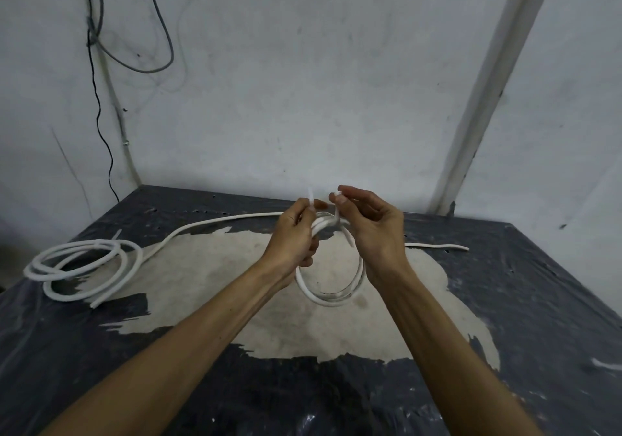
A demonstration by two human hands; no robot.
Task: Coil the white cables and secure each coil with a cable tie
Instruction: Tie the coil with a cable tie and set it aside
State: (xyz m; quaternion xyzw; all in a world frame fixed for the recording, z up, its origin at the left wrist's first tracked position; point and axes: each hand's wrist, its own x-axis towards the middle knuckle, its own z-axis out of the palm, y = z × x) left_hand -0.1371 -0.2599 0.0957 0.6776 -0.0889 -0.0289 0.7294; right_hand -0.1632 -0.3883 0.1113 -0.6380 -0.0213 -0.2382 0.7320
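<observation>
Here is a dark bench (505, 301) wrapped in crinkled black plastic sheeting, torn away across the middle to bare a pale, dusty beige patch (269, 284). Behind it stands a scuffed grey-white wall (303, 82), with a pale vertical pipe (484, 99) slanting down its right side and loose grey and black wires (101, 48) dangling in the left corner.

Both bare forearms reach in over the pale patch. The left hand (292, 237) has its grip curled around the top of a small white cable coil (331, 287), which hangs from the hands above the bench, and its fingertips pinch one end of a thin white cable tie (311, 200) that pokes upward. The right hand (370, 223) pinches the tie's other end between thumb and forefinger, remaining fingers loosely bent. The tie passes around the bunched strands at the top of the coil.

On the left of the bench lies a second, looser white cable coil (84, 267). A long straight white cable (208, 225) runs along the back of the bench behind the hands.
</observation>
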